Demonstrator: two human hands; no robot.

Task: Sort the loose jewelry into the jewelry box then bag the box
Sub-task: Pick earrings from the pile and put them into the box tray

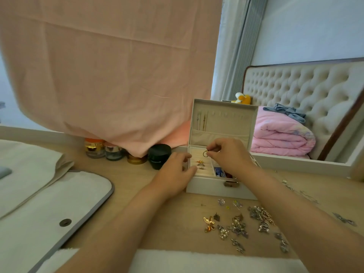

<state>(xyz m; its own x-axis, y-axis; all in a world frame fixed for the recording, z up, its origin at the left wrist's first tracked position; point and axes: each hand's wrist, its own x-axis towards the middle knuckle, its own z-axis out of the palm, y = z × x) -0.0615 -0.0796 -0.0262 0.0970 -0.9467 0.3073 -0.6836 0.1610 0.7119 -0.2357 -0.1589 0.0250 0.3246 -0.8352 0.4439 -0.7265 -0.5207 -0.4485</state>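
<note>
A white jewelry box [220,191] stands open on the wooden table, its lid upright with thin chains hanging inside. Between thumb and fingertips of my right hand [228,154] is a small gold ring [205,153], held just over the box's ring slots, where a few rings [200,164] sit. My left hand [175,174] rests on the box's left edge, fingers touching its rim. Loose jewelry [240,225] lies scattered on the table in front of the box: a gold bow brooch [209,223], pearl and silver pieces. A beige bag [47,209] with a snap button lies flat at the left.
Several cosmetic jars [116,152] and a black jar [159,156] stand behind the bag, under a hanging pink cloth [110,71]. More small silver pieces [342,219] lie at the table's right. A bed with a folded pink quilt [281,134] is beyond the table.
</note>
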